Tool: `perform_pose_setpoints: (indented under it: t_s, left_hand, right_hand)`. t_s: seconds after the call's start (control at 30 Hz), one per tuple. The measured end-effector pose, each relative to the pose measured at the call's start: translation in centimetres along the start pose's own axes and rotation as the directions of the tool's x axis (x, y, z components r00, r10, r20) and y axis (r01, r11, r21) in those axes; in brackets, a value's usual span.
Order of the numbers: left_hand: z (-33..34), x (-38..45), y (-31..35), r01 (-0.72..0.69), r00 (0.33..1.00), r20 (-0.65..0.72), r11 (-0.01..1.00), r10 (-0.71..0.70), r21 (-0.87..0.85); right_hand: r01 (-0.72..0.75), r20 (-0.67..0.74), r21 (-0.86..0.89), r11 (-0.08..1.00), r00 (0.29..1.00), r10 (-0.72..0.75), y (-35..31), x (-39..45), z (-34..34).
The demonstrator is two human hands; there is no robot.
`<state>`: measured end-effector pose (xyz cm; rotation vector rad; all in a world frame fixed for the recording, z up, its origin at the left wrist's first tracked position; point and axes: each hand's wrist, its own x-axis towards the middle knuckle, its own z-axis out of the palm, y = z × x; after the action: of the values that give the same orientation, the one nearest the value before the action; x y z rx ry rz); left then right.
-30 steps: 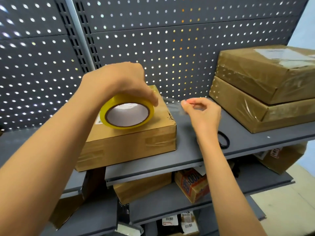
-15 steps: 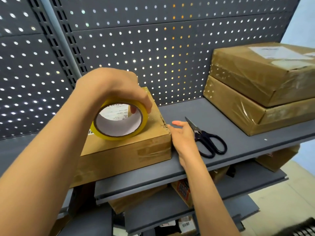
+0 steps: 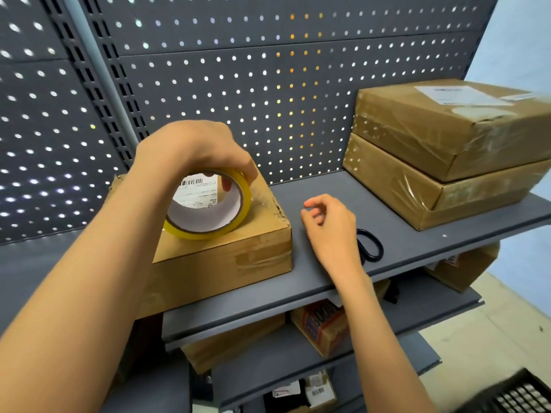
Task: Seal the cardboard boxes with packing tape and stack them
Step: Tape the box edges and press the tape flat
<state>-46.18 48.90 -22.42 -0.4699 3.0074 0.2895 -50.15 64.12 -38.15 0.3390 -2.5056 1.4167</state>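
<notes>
While left hand [image 3: 190,147] holds tape roll [image 3: 208,204] on box [image 3: 226,257] | right hand [image 3: 331,228] empty

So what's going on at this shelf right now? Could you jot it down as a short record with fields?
left hand: grips the yellow tape roll, held on the box
box being taped: on the grey shelf
right hand: loosely curled, holds nothing, over the scissors
stacked boxes: two, wrapped in clear film, at the right

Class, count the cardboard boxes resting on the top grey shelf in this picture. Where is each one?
3. One box sits at the left under the tape roll; two stacked boxes stand at the right, upper on lower. More boxes lie on lower shelves.
</notes>
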Motion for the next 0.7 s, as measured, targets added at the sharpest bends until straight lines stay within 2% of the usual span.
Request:
perform_pose_setpoints:
  t_s: [0.1, 0.2, 0.47, 0.7]
  left_hand:
    - [0.2, 0.0, 0.1, 0.015, 0.999, -0.033, 0.999, -0.016, -0.029]
    - [0.3, -0.1, 0.0, 0.031, 0.997, -0.073, 0.999, -0.033, -0.023]
    - [0.3, -0.7, -0.3, 0.023, 0.994, -0.108, 0.996, -0.032, -0.081]
    - [0.5, -1.0, -0.5, 0.025, 0.989, -0.141, 0.993, -0.041, -0.115]
  right_hand:
    - [0.057, 0.002, -0.366, 0.929, 0.998, -0.061, 0.8, -0.7, -1.8]
    - [-0.003, 0.018, -0.542, 0.84, 1.0, 0.016, 1.5, -1.7, -2.9]
    - [-0.165, -0.034, -0.562, 0.811, 0.984, 0.176, 2.4, -3.1, -2.8]
    - [-0.129, -0.028, -0.579, 0.805, 0.99, 0.139, 2.1, -3.2, -3.1]
